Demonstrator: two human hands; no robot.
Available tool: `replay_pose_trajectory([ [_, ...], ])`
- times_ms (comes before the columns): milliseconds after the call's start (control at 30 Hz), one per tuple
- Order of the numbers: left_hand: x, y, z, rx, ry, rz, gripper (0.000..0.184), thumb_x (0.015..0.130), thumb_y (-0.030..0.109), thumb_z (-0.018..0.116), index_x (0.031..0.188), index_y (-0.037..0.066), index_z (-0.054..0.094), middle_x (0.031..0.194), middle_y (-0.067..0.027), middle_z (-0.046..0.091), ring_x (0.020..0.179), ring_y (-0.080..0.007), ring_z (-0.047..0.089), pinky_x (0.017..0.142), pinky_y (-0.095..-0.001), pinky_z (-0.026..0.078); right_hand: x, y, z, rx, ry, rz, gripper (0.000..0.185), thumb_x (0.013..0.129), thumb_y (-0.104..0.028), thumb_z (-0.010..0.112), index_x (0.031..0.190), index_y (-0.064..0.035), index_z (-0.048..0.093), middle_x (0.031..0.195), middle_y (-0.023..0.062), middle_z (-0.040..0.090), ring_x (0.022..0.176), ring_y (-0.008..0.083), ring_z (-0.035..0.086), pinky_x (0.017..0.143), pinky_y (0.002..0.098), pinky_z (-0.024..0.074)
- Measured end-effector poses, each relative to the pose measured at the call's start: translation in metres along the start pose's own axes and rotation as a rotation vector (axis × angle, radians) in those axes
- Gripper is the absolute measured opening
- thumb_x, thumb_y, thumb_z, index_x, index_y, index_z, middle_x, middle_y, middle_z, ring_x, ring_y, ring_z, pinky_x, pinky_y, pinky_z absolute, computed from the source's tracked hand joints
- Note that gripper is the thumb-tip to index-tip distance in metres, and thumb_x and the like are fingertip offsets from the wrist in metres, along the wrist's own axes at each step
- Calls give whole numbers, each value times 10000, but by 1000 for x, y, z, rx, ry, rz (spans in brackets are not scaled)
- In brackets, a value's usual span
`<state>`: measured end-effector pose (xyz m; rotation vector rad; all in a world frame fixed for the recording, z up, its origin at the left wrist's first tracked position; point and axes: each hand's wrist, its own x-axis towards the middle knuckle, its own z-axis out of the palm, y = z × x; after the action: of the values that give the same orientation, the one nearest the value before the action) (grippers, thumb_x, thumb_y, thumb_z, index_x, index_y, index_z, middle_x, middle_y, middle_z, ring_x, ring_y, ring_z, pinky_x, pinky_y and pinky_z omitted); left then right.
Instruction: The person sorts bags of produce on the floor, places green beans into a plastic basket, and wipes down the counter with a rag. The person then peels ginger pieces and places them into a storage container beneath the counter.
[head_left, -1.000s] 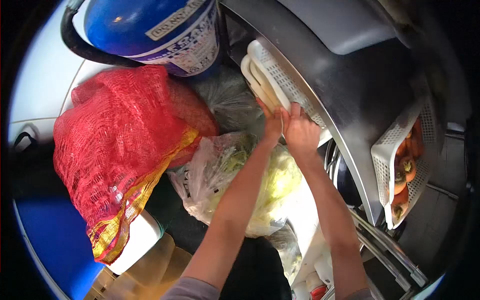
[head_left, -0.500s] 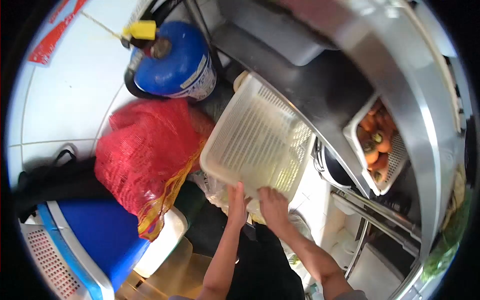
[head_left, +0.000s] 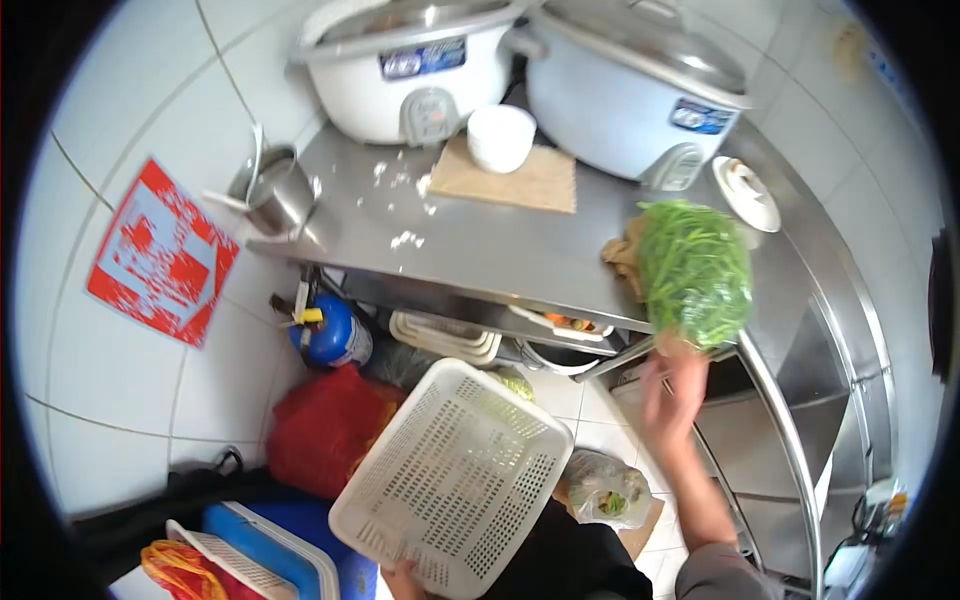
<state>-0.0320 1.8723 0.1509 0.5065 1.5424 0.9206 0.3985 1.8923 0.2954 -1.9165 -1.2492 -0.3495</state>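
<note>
A white perforated basket (head_left: 455, 470), with nothing in it, is tilted low in front of me. My left hand (head_left: 403, 580) grips its lower-left rim; only part of that hand shows. My right hand (head_left: 678, 385) is raised to the counter's front edge, just below a clear bag of green leafy vegetables (head_left: 697, 270). Its fingertips are blurred and partly hidden at the bottom of the bag, so whether they grip it is unclear. Brown crumpled paper (head_left: 626, 258) lies beside the bag on the steel counter (head_left: 500, 240).
Two large rice cookers (head_left: 420, 85) stand at the counter's back, with white bowls (head_left: 501, 138) before them. A blue cylinder (head_left: 335, 333) and red mesh sack (head_left: 325, 430) are at the left. Stacked baskets (head_left: 445, 338) sit under the counter. A metal rail (head_left: 785, 430) curves at the right.
The view has risen to the countertop. The basket came out from beside the shelf and now hangs from my left hand alone. My right hand let go of it and moved to the leafy bag.
</note>
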Motion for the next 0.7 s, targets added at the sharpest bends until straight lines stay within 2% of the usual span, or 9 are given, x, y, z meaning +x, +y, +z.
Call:
replay_pose_trajectory([
  [33,-5,6,-15,76,30,-25,346,830,299,483,987,-3,550,988,-154,568,868,-249,547,675,-322,452,32,19,-21,-341,186,-82,352,729,-61,591,1067,-13,505,1072,187,515,1015,355,468,857,459,347],
  [133,-34,76,-24,336,19,130,441,843,303,463,1130,-32,445,1066,-158,520,966,-243,488,754,-335,437,112,92,-43,-525,378,37,444,796,-276,567,1159,-46,455,1215,181,438,1121,370,386,914,466,311],
  [200,-33,100,-19,242,42,152,471,848,285,475,1208,-5,386,1056,-155,523,972,-236,485,766,-337,436,130,158,-26,-711,262,410,549,797,-430,520,1222,-101,408,1239,183,420,1152,395,346,920,484,298],
  [233,-38,120,1,143,126,95,466,855,269,475,1237,20,376,1029,-148,540,940,-230,503,751,-332,440,134,157,-33,-539,167,558,549,793,-456,508,1208,-107,420,1228,181,430,1141,395,358,915,492,299],
  [300,-42,150,38,-12,-5,202,475,710,90,472,1166,-12,389,1024,-146,531,912,-258,530,754,-345,454,134,157,-42,-180,-48,823,554,786,-508,484,1179,-119,443,1204,176,450,1119,395,380,905,507,300],
  [333,-44,163,57,-84,-73,250,500,637,0,471,1130,-28,396,1021,-145,526,898,-273,543,755,-351,461,133,159,-44,-231,-14,788,504,792,-487,488,1126,-111,463,1149,174,476,1075,384,409,880,497,317],
  [500,-39,203,148,0,-375,308,425,657,27,485,1071,-58,432,997,-132,537,882,-245,550,761,-341,458,116,191,-45,-228,197,437,328,821,-381,489,857,-56,484,852,163,539,836,345,491,731,446,373],
  [533,-41,210,166,25,-392,290,422,663,28,484,1071,-69,432,992,-135,538,868,-242,554,758,-338,460,115,186,-49,-196,302,358,262,823,-293,506,790,-38,451,748,166,511,730,352,480,637,426,369],
  [700,-15,223,237,119,-624,255,406,691,44,476,1077,-75,445,985,-132,552,850,-237,564,745,-327,465,121,164,-99,-147,369,55,166,776,-119,569,737,-30,434,659,156,453,593,349,461,537,406,367],
])
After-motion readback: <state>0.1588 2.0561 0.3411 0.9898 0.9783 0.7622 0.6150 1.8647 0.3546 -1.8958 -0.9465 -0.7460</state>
